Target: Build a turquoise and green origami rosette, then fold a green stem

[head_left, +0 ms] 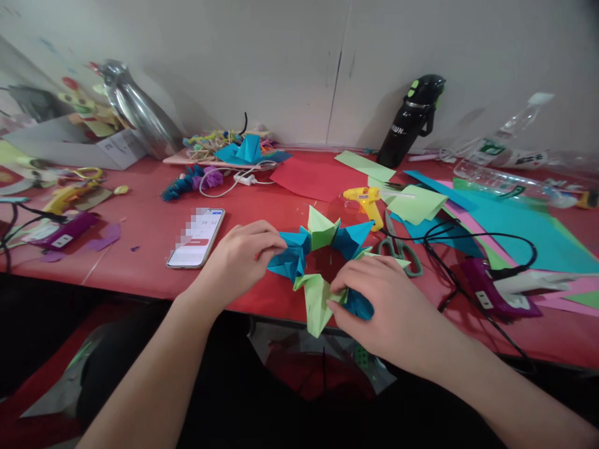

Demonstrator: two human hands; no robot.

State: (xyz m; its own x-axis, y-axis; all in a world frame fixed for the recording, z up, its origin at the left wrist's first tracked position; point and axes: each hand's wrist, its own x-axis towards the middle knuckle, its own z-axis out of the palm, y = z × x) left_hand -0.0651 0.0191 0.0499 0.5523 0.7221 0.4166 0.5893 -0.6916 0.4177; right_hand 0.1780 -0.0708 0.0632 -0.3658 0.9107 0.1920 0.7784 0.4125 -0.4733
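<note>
Holding the ring (322, 232) steady calls for a light, even touch, because its paper folds look thin enough to crease if you squeeze hard. It sits between your two sets of fingertips, its far side reaching beyond them both; whether it rests on the table (262, 211) or hangs just above, I cannot tell. The thumb and fingertips of your left hand (241, 252) come together on the outer edge of the blue fold (291, 257). Those of your right hand (381, 299) close on the ring's near part, where the green fold (317, 304) meets another blue one; your fingers hide the join itself. Let the left pinch act as the anchor and leave the fine work to the right thumb and forefinger, pressing at the layered base rather than on the pointed tips. Avoid pushing your hands toward each other, or the hole may lose its round shape. Watch the green tip nearer you than your right thumb: it reaches past the table's front edge and could catch. Keep your right knuckles clear of the scissors (397, 246) just beyond them, and of the glue gun (366, 201) farther off.
</note>
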